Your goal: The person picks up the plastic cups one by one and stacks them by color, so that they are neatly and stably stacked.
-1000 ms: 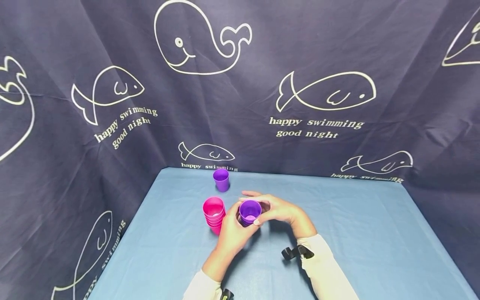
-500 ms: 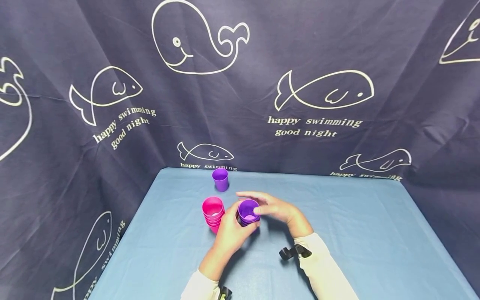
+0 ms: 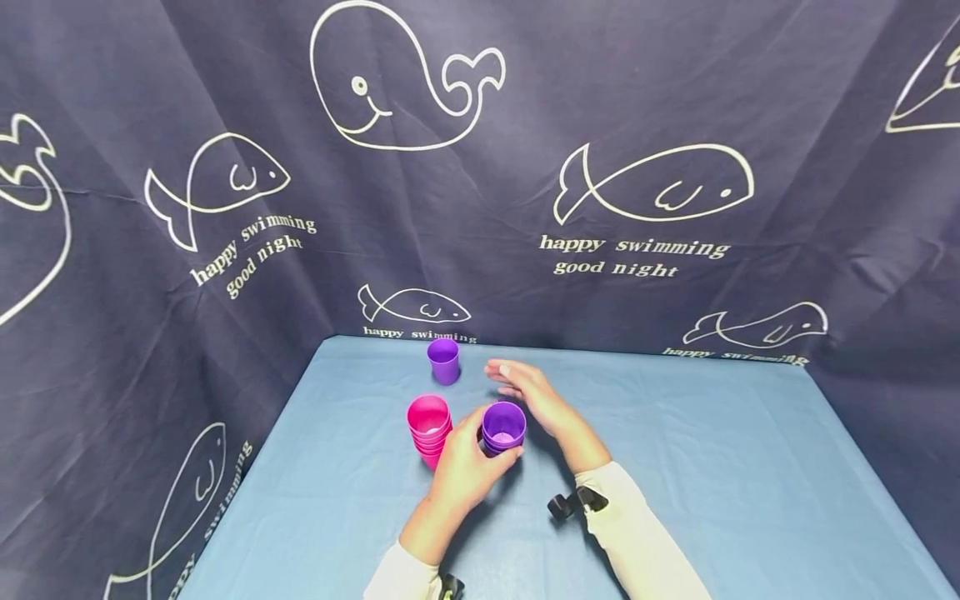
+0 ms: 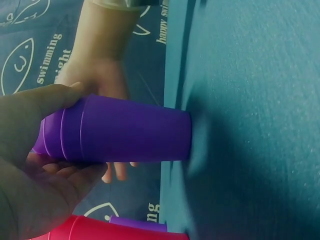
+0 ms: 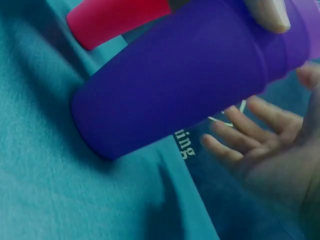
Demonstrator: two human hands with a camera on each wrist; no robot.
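My left hand (image 3: 467,462) grips a short stack of nested purple cups (image 3: 503,428) near the rims, thumb on the near side. In the left wrist view the purple stack (image 4: 132,130) stands upright with its base on or close to the cloth. My right hand (image 3: 536,398) is just beyond and to the right of that stack, fingers extended and holding nothing; the right wrist view shows its palm and fingers (image 5: 235,137) apart from the cups. Left of my left hand stands a stack of pink cups (image 3: 429,427). Farther back is a single purple cup (image 3: 444,362), upright.
A blue cloth (image 3: 712,467) covers the table, whose back edge meets a dark curtain (image 3: 480,200) printed with fish and whales. The pink stack is close beside my left hand. A black wrist camera (image 3: 573,502) sits on my right sleeve.
My right hand has let go of the purple stack and moved back toward the far side. The left hand keeps its grip. The pink stack and the lone cup stay in place.
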